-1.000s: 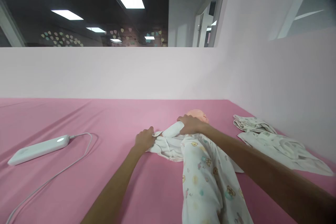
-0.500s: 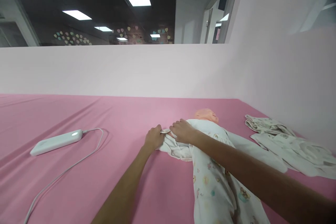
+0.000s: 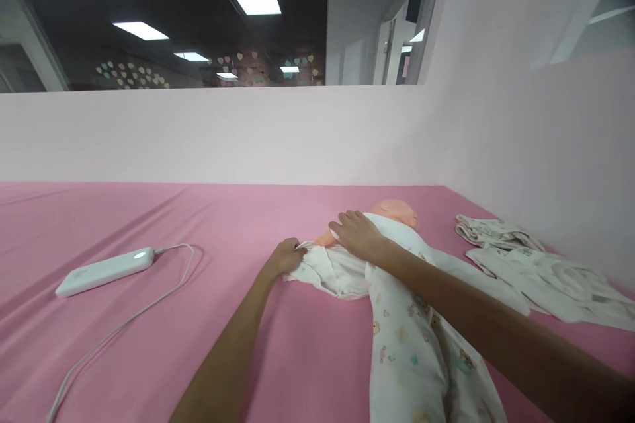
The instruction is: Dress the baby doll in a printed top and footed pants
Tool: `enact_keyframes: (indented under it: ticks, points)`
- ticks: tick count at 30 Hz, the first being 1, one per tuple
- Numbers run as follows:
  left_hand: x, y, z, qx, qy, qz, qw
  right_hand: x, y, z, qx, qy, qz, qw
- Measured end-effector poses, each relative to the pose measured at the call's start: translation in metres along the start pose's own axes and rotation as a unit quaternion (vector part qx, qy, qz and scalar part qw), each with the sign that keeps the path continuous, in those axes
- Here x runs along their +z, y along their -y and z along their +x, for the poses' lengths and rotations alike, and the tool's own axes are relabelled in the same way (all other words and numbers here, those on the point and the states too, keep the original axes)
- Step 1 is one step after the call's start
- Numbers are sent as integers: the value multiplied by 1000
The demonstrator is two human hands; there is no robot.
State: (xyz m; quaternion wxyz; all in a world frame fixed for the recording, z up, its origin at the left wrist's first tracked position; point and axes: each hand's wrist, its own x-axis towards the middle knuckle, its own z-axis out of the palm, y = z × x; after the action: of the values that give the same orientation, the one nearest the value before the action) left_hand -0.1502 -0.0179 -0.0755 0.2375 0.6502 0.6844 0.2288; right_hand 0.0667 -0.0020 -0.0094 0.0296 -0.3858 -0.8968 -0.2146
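A doll with a bare peach head [image 3: 395,211] lies on the pink sheet, largely covered by white baby clothing and a printed white cloth [image 3: 404,344]. My left hand [image 3: 288,256] is closed on the edge of a white baby garment [image 3: 333,272], stretching it out to the left. Between my hands a bare doll limb [image 3: 325,238] shows above the garment. My right hand [image 3: 358,236] curls over the doll's upper body beside that limb; its palm side is hidden. The printed cloth hangs down toward me beneath my right forearm.
The pink sheet [image 3: 149,211] spreads under everything. On the left rests a white, elongated device [image 3: 105,271] with a white cable [image 3: 124,320] running toward me. Folded white baby clothes [image 3: 540,271] lie at right, near the wall. A white partition [image 3: 213,135] stands behind.
My left hand has moved slightly left and down with the garment edge. My right hand has shifted right and up onto the doll. More of the bare limb now shows.
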Motion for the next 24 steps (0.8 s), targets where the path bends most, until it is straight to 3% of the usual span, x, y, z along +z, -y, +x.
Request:
enact_keyframes:
  ticks: [7,15,18,24]
  points:
    - [-7,-6,-5,-34,30,-115,992,-5,2,3,50,-7,26,998]
    - [-12,-5,-15,-19,45,-181,982,1,30,7,14,-2,76,997]
    - [-10,-2,-12,-4,2,-152,988,7,35,8,0,3,88,996]
    - [-3,-6,-10,32,-164,4,986,5,37,4,-36,14,121,992]
